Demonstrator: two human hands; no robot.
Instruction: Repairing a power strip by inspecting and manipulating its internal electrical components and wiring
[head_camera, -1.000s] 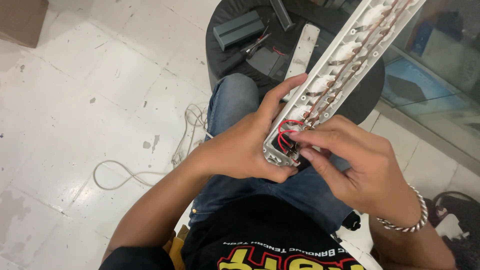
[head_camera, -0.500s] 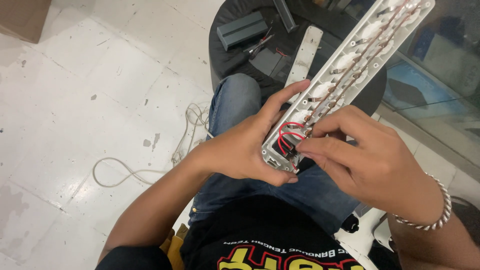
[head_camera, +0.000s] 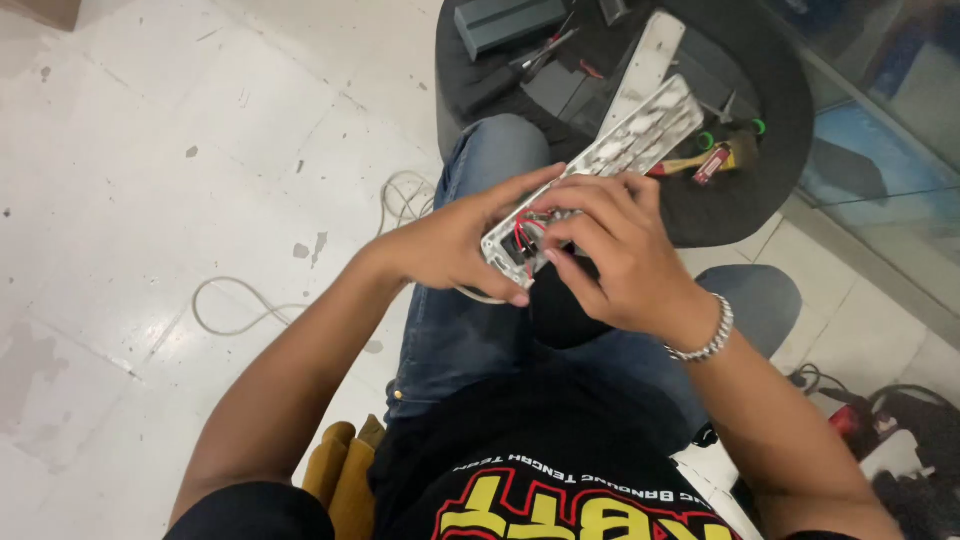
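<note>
A: Item count, hands?
B: Two. One left hand (head_camera: 450, 250), one right hand (head_camera: 620, 265), both at centre, gripping a single opened white power strip (head_camera: 610, 165) that runs toward one o'clock.

A: Jewellery?
B: One beaded silver bracelet (head_camera: 705, 335), on the right wrist, at four o'clock from the strip's near end.

A: Loose parts on the round black stool (head_camera: 745, 205)?
B: One long white cover strip (head_camera: 645, 65) at twelve o'clock; one grey rectangular box (head_camera: 505, 20) at eleven o'clock; one dark-handled screwdriver (head_camera: 505, 80) beside it. Smaller tools at two o'clock are too small to count.

A: Cables?
B: One white cord (head_camera: 300, 300) looped on the floor, nine o'clock.
</note>
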